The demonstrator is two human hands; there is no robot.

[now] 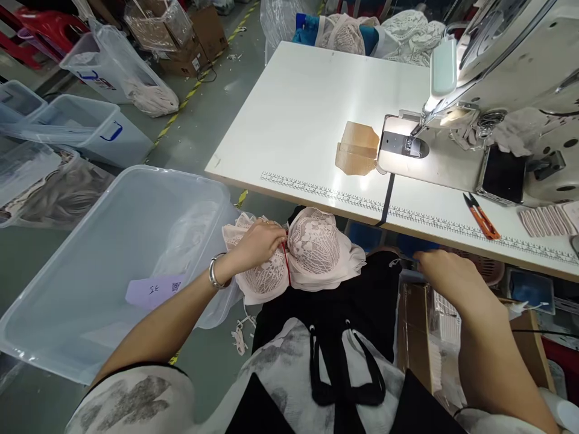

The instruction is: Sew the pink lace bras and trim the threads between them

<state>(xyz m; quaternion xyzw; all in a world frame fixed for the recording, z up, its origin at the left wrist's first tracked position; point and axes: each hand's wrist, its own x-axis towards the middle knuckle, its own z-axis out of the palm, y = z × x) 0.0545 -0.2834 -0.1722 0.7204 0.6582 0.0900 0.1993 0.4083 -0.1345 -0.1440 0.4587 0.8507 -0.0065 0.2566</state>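
Note:
On my lap rests a bundle of pale pink lace bras [316, 247], several layers thick, with a red cord [286, 265] running around its middle. My left hand [262, 240] lies over the left cup, its fingers closed on the bras beside the cord. Away to the right, my right hand [441, 271] reaches below the table's front edge, near a blue bin and a basket. Its fingertips are hidden there, so what they touch cannot be seen.
A white sewing table [289, 114] with a printed ruler carries a sewing machine [497, 78], brown cardboard [357, 149], orange-handled thread snips [482, 216] and a dark phone [503, 175]. A large clear plastic bin [136, 181] holding a purple label [154, 291] stands left. Cardboard boxes [208, 39] sit farther back.

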